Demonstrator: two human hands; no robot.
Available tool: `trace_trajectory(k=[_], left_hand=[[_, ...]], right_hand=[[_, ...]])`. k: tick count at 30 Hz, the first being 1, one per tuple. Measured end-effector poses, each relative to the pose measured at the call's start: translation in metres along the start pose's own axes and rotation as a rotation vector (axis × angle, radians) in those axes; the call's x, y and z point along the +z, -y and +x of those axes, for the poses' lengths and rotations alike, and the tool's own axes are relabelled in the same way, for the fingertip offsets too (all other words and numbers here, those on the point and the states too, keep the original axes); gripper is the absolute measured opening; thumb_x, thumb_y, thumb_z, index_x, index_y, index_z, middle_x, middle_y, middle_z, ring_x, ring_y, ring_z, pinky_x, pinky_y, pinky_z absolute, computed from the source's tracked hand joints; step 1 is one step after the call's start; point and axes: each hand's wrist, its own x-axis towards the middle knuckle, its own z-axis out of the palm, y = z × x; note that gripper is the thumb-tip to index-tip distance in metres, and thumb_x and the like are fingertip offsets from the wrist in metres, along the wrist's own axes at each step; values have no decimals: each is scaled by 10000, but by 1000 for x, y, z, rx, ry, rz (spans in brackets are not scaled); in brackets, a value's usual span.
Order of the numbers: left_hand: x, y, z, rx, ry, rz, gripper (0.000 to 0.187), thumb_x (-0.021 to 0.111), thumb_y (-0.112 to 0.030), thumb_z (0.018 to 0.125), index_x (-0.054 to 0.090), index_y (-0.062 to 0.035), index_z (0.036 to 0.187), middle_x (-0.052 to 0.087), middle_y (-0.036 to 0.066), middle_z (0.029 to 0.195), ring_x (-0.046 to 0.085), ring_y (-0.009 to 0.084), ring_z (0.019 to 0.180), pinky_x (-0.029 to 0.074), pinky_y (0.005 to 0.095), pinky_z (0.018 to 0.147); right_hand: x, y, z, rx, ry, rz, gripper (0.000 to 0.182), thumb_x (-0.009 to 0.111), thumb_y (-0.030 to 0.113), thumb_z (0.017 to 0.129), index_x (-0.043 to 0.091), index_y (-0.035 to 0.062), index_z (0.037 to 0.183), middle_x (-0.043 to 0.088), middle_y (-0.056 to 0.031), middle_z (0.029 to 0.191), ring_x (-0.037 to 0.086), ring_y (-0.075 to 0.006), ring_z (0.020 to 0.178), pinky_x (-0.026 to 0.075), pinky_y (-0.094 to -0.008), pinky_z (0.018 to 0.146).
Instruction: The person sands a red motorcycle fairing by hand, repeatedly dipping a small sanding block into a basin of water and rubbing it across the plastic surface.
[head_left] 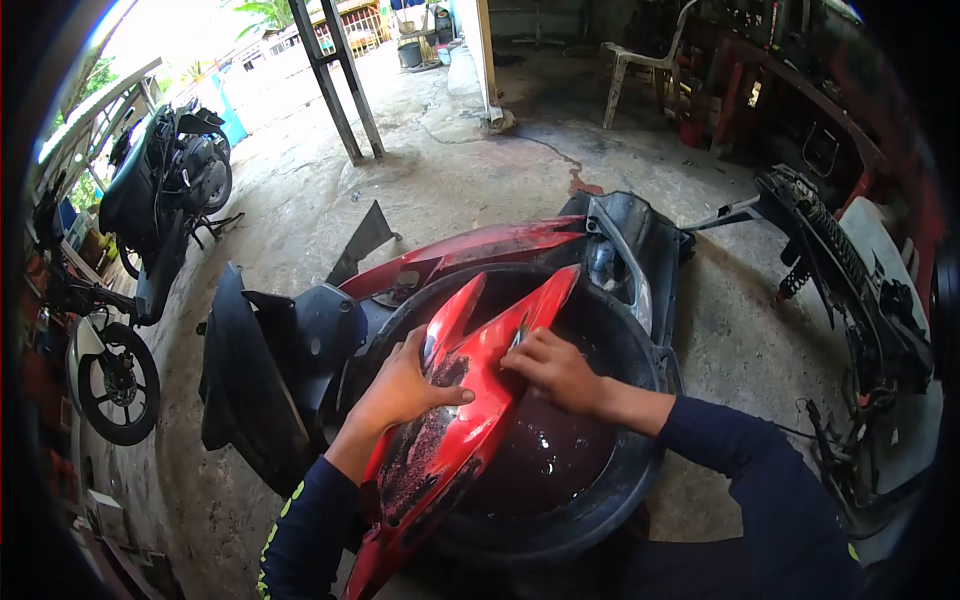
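A glossy red motorcycle fairing panel (492,375) slants across a round black basin (600,520). Dark, rough patches of stripped or peeling paint mark its left and lower parts. My left hand (408,388) grips the panel from the left, thumb lying over its face. On the panel's upper right edge, my right hand (552,370) is closed with curled fingers; a small bit of something shows by the fingertips, too hidden to name. Below the panel, dark reddish water (550,450) fills the basin's bottom.
Black plastic body parts (265,370) lie left of the basin, and another red panel (460,250) lies behind it. A motorcycle (160,200) stands at left. On the right are a stripped frame with a spring (830,240) and a plastic chair (640,65). A metal post (335,80) rises behind.
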Motion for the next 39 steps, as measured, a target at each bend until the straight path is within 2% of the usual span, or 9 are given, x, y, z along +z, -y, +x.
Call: trace_trajectory(k=[6, 10, 12, 18, 21, 26, 30, 34, 39], left_hand=[[-3, -3, 6, -20, 20, -24, 1247, 959, -511, 584, 380, 72, 1522, 525, 344, 1426, 496, 442, 1381, 390, 456, 1169], [-3, 4, 5, -5, 71, -147, 1261, 970, -523, 567, 391, 82, 1510, 533, 339, 1434, 516, 430, 1376, 395, 449, 1167], [-1, 1, 3, 28, 14, -25, 1262, 968, -527, 570, 390, 92, 1506, 541, 341, 1426, 530, 430, 1365, 399, 449, 1163], [2, 5, 3, 8, 8, -12, 1263, 961, -522, 582, 366, 63, 1531, 518, 356, 1429, 488, 458, 1386, 390, 471, 1170], [-2, -9, 0, -6, 0, 25, 1263, 973, -503, 584, 366, 77, 1529, 524, 309, 1462, 509, 397, 1391, 378, 443, 1182], [0, -8, 3, -25, -30, 52, 1263, 968, -523, 568, 381, 61, 1523, 510, 318, 1458, 496, 417, 1390, 368, 454, 1188], [0, -11, 0, 14, -1, 55, 1285, 950, -524, 601, 321, 63, 1556, 458, 367, 1471, 453, 481, 1405, 387, 490, 1177], [3, -17, 0, 18, 28, 51, 1250, 952, -503, 603, 343, 43, 1548, 492, 344, 1430, 478, 473, 1378, 395, 491, 1164], [-2, -14, -5, 32, 39, 0, 1239, 951, -508, 602, 355, 36, 1542, 480, 358, 1459, 453, 469, 1406, 382, 483, 1176]], right_hand=[[-5, -48, 12, 196, -4, -159, 274, 649, 48, 770, 678, 80, 1041, 607, -109, 948, 613, -330, 938, 535, -440, 813], [-6, -21, 6, -47, -12, 77, 273, 648, 37, 778, 683, 76, 1046, 620, -119, 968, 616, -336, 943, 531, -432, 820], [-14, -63, 11, 233, 103, -179, 274, 665, 63, 788, 683, 78, 1061, 623, -101, 989, 626, -324, 978, 560, -427, 855], [-7, -9, 8, -10, 11, 19, 326, 644, 38, 765, 678, 81, 1087, 617, -128, 1006, 612, -333, 975, 541, -441, 845], [-10, -59, 23, 276, 19, -221, 298, 642, 37, 777, 681, 94, 1067, 611, -114, 967, 610, -327, 944, 537, -434, 830], [9, -2, 17, 163, -108, -98, 187, 640, 31, 805, 674, 80, 982, 608, -124, 917, 615, -314, 903, 534, -422, 804], [11, -65, 30, 359, -106, -307, 170, 616, 26, 817, 677, 62, 972, 620, -133, 928, 609, -323, 941, 533, -420, 812], [17, -4, 42, 238, -179, -10, 279, 648, -91, 757, 699, 50, 992, 655, -136, 922, 621, -336, 906, 514, -429, 828], [-39, -65, 29, 313, -279, -104, 273, 705, -34, 802, 706, 81, 1050, 696, -113, 1037, 657, -331, 983, 535, -414, 862]])
